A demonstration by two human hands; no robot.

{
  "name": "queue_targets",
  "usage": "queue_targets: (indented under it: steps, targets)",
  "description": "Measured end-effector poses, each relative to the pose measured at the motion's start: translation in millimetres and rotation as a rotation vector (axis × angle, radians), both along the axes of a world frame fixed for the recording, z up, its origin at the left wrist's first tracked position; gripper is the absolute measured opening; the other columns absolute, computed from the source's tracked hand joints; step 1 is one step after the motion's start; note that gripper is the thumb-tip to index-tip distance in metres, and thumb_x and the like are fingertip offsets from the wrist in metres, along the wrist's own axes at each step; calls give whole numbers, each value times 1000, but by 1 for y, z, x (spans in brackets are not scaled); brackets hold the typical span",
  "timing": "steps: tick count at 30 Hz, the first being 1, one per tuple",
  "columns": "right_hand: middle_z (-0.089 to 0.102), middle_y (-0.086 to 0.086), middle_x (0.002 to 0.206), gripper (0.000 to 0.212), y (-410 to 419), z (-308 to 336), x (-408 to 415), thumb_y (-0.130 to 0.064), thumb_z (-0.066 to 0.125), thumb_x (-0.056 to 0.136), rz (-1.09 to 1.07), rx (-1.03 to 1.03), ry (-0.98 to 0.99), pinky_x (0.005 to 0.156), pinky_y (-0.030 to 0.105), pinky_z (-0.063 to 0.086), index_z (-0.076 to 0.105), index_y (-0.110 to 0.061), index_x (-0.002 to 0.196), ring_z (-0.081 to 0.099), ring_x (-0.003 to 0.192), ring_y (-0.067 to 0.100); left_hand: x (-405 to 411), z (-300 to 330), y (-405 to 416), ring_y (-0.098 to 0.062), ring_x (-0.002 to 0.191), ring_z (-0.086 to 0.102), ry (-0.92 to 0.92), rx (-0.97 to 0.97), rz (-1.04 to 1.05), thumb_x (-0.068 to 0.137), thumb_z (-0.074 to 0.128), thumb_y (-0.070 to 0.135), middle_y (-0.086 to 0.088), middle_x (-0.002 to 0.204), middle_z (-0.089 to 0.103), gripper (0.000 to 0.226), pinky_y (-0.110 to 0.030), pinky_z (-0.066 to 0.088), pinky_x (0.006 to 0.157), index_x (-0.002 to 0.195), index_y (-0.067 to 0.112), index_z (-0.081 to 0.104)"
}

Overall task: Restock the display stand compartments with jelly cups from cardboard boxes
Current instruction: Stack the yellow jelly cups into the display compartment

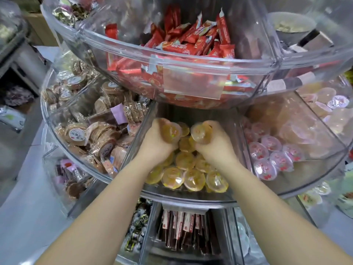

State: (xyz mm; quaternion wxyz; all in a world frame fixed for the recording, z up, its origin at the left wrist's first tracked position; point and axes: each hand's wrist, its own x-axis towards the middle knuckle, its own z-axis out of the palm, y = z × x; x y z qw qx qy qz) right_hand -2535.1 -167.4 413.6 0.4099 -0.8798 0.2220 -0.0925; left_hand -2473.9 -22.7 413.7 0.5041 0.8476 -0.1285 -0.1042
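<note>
- Clear plastic display stand [191, 198], tiered, w/ wedge compartments; middle one in the mid tier part-filled w/ yellow jelly cups [186, 159].
- Red snack packs [191, 44] above, pink-lidded cups [271, 155] to the right, round brown wafers [99, 131] to the left.
- Left hand [162, 139] clenched round a yellow cup [170, 131], right hand [212, 142] round another [199, 133], both over the pile at the back.
- Prob. light, smooth, slippery; thin walls and film lids likely to dent or puncture. Best gripped round the rim, not squeezed.
- Print on red packs and wafer labels looked Chinese, too blurred to read; cup lids unreadable.
</note>
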Motion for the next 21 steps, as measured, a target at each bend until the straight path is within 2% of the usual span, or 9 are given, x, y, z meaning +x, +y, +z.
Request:
queue_targets:
  steps: [3, 5, 8, 11, 13, 16, 19, 21]
  targets:
    - [57, 9, 117, 50, 2, -2, 23, -29, 67, 78, -66, -162, -43, 81, 29, 41, 49, -14, 122, 54, 108, 28, 13, -2, -25, -26, 96, 61, -169, 92, 167, 70, 76, 28, -6, 102, 65, 56, -24, 41, 73, 117, 14, 50]
    - [51, 14, 124, 55, 2, -4, 35, -30, 67, 81, -111, -215, -41, 83, 33, 43, 45, -10, 127, 52, 110, 34, 18, -7, -35, -33, 98, 61, -235, 125, 179, 71, 76, 31, -15, 106, 66, 62, -30, 43, 72, 121, 7, 47]
    - [50, 15, 127, 60, 0, -11, 43, -27, 68, 81, -101, -142, 52, 86, 34, 44, 40, -8, 130, 52, 113, 35, 23, -21, -40, -36, 109, 56, -159, 148, 123, 77, 73, 23, -19, 120, 59, 69, -29, 39, 80, 130, 0, 36]
    - [58, 11, 119, 46, -2, -17, 41, -14, 59, 84, -78, 6, 59, 76, 28, 42, 41, -12, 126, 56, 107, 31, 26, -29, -35, -30, 114, 54, -60, 108, 66, 79, 68, 9, -13, 126, 56, 68, -17, 35, 80, 135, 7, 31]
    - [58, 11, 117, 41, -2, -18, 39, -10, 55, 85, -104, 61, 34, 76, 25, 38, 42, -12, 124, 56, 105, 29, 29, -31, -32, -28, 113, 55, -41, 107, 73, 79, 66, 8, -11, 123, 59, 60, -18, 36, 80, 132, 11, 37]
    - [59, 12, 117, 34, -1, -19, 38, -10, 59, 85, -139, 42, 29, 79, 23, 38, 50, -9, 118, 55, 107, 29, 29, -33, -34, -29, 106, 58, -68, 136, 142, 77, 70, 15, -12, 113, 64, 45, -18, 35, 73, 117, 9, 51]
    - [61, 13, 111, 35, 1, -21, 37, -17, 68, 81, -184, -6, 13, 77, 26, 40, 53, -6, 111, 57, 104, 31, 27, -34, -39, -33, 98, 61, -106, 131, 235, 72, 76, 21, -15, 105, 67, 43, -17, 31, 64, 107, 5, 55]
    - [63, 13, 107, 39, 3, -23, 36, -21, 72, 79, -246, 7, 2, 74, 27, 40, 52, -6, 108, 59, 100, 31, 27, -34, -43, -35, 96, 62, -133, 130, 255, 69, 78, 22, -17, 102, 67, 46, -20, 33, 65, 104, 3, 55]
